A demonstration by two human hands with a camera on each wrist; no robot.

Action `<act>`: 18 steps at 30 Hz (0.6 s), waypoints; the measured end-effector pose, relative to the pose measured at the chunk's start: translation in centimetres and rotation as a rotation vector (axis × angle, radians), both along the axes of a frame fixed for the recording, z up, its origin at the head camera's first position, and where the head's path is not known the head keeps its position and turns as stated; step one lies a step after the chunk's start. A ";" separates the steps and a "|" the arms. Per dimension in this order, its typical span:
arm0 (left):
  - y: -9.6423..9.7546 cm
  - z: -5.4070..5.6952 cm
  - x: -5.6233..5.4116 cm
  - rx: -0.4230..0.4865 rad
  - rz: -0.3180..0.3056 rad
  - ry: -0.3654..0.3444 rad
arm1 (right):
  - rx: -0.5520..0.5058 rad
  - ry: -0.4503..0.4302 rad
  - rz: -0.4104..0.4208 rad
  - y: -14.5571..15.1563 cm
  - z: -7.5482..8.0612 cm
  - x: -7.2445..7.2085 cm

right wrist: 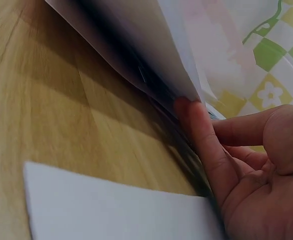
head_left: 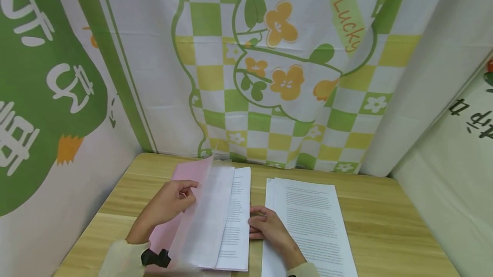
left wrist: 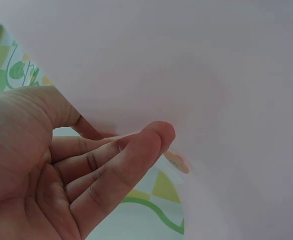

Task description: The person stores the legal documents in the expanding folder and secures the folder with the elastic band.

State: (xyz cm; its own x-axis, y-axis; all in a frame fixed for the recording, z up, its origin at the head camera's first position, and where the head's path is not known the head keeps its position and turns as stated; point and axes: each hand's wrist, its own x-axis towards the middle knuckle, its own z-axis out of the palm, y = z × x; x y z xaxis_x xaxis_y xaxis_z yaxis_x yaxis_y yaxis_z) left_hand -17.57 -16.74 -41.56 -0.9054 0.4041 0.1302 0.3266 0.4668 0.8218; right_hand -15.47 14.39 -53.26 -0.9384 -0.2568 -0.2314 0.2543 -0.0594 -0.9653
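A pink translucent folder (head_left: 165, 236) lies open on the table, with its see-through sheet (head_left: 202, 221) raised at a slant. My left hand (head_left: 173, 202) pinches the edge of this sheet; in the left wrist view the thumb passes behind it and the fingers (left wrist: 121, 165) lie in front. Printed papers (head_left: 239, 225) lie inside, partly covered by the sheet. At their right edge my right hand (head_left: 271, 227) grips the papers between thumb and fingers, as the right wrist view shows with the fingertips (right wrist: 201, 125) at the lifted edge.
To the right lies a second stack of printed papers (head_left: 312, 225), partly under my right wrist. The wooden table (head_left: 385, 225) meets a patterned curtain (head_left: 277, 140) at its back edge. Cloth walls (head_left: 127, 118) stand at both sides.
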 end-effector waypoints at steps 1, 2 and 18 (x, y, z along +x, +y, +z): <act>0.0 0.0 0.0 -0.001 -0.001 0.000 | -0.002 0.001 0.002 -0.1 0.0 0.0; 0.0 0.0 -0.1 -0.001 -0.002 0.000 | -0.004 0.003 0.008 -0.2 0.0 -0.1; 0.3 0.1 -0.1 -0.009 -0.002 -0.008 | -0.052 0.000 0.015 -1.8 -0.1 -0.2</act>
